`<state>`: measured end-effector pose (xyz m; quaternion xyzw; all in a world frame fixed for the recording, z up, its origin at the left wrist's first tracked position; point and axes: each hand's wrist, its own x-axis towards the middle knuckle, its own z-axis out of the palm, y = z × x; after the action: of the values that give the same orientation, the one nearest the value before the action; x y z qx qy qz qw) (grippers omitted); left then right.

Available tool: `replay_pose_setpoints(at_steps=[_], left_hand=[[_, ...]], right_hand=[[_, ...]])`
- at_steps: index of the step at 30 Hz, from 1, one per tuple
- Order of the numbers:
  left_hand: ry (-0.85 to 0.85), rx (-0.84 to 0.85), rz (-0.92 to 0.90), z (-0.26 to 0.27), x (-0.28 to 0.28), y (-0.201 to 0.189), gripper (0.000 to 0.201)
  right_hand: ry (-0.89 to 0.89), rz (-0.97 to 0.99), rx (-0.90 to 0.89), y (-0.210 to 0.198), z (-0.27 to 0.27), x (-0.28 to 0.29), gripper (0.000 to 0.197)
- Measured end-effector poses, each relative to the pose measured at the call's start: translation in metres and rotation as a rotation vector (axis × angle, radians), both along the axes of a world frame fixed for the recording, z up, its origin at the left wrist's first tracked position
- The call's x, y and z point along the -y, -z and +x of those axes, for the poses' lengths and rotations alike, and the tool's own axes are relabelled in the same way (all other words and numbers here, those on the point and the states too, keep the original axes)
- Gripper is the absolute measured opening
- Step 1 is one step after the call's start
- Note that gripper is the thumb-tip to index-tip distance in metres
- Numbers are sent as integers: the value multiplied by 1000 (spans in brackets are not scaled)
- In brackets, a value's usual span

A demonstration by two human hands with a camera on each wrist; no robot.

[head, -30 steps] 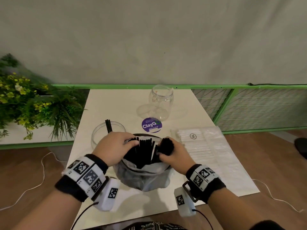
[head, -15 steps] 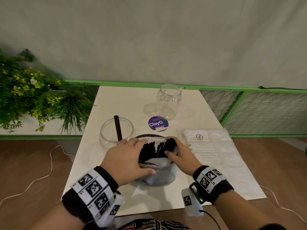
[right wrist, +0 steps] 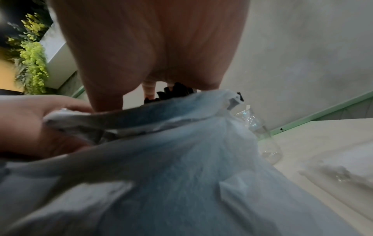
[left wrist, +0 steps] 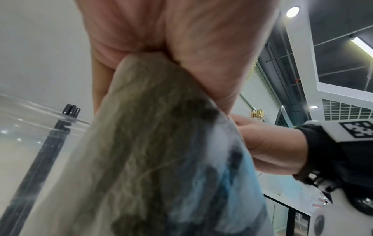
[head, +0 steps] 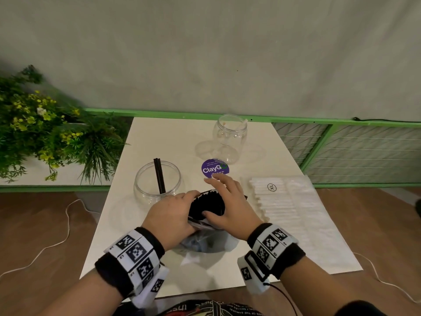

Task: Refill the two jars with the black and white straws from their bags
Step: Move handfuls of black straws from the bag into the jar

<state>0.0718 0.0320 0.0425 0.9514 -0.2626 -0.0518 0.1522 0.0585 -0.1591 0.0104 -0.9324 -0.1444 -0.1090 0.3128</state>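
A clear bag of black straws (head: 206, 244) stands at the table's near middle, the black straw ends (head: 205, 204) sticking out of its mouth. My left hand (head: 182, 206) grips the bag's left side near the rim; the crumpled plastic (left wrist: 161, 159) fills its palm. My right hand (head: 224, 197) wraps the bundle, fingers behind it and thumb in front. The straw tips (right wrist: 175, 92) show under its fingers. A low round jar (head: 157, 181) to the left holds a few black straws (head: 159, 176). A taller jar (head: 230, 137) stands empty at the back. The bag of white straws (head: 284, 201) lies flat on the right.
A purple round sticker (head: 214, 168) lies between the jars. A leafy plant with yellow flowers (head: 45, 137) stands left of the table (head: 164, 137). A green railing with wire mesh (head: 341, 151) runs behind and to the right. White cables lie on the wooden floor.
Both hands have drawn closer together around the bag's mouth. The loose black straws are now gathered into one bundle between them, and my right fingers have reached round its far side.
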Motion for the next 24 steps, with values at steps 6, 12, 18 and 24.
replay_pose_setpoints(at_steps=[6,12,18,24], left_hand=[[-20,16,-19,7,-5,2,64],[-48,4,-7,11,-12,5,55],[-68,-20,-29,12,-15,8,52],[-47,-167,-164,17,-21,-1,59]], right_hand=[[8,-103,83,6,4,-7,63],[-20,-15,174,6,12,0,33],[-66,-136,158,4,10,30,36],[4,-172,173,13,7,27,35]])
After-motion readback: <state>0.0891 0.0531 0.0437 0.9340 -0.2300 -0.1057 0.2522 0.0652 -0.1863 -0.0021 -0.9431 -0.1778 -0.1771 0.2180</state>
